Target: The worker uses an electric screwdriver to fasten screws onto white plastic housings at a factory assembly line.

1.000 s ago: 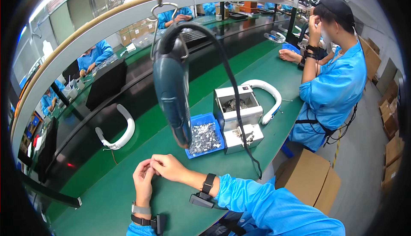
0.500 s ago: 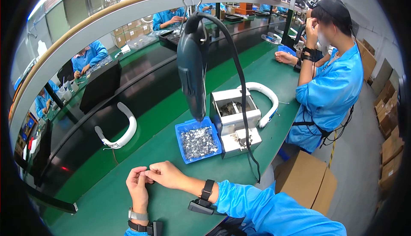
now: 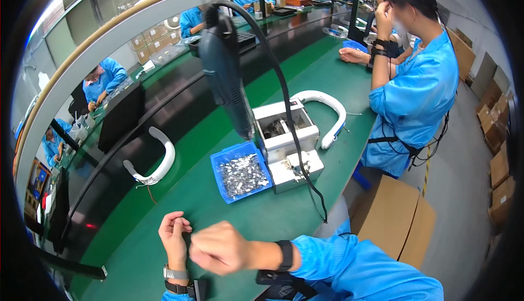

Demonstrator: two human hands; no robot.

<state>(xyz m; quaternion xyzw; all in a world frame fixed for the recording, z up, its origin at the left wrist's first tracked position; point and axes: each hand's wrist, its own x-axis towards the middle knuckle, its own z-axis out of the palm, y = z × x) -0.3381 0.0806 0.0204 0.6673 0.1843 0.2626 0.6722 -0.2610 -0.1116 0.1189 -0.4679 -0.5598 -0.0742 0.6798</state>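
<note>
At the bench's near side, my left hand [image 3: 173, 240] is raised with its fingers bent in toward the thumb. Anything between those fingertips is too small to make out. Just right of it is my right hand [image 3: 222, 249], closed like a fist and blurred by motion; what it holds, if anything, is hidden. Beyond both hands sits a blue tray [image 3: 219, 179] full of small metallic pieces. Against its right side stands a whitish open-topped metal box [image 3: 281, 176]. A dark corded power tool [image 3: 221, 71] hangs above the tray, its lower end near the box.
A white U-shaped band [image 3: 166, 161] with a thin wire lies at the far left; another white band [image 3: 339, 116] lies behind the box. A black cable [image 3: 285, 96] droops across it. One co-worker [image 3: 417, 82] sits at the right. A cardboard box [image 3: 390, 213] stands beside the bench.
My right hand has come away from my left fingertips and moved nearer to me. My left hand has stayed nearly in place. The whole view has shifted slightly.
</note>
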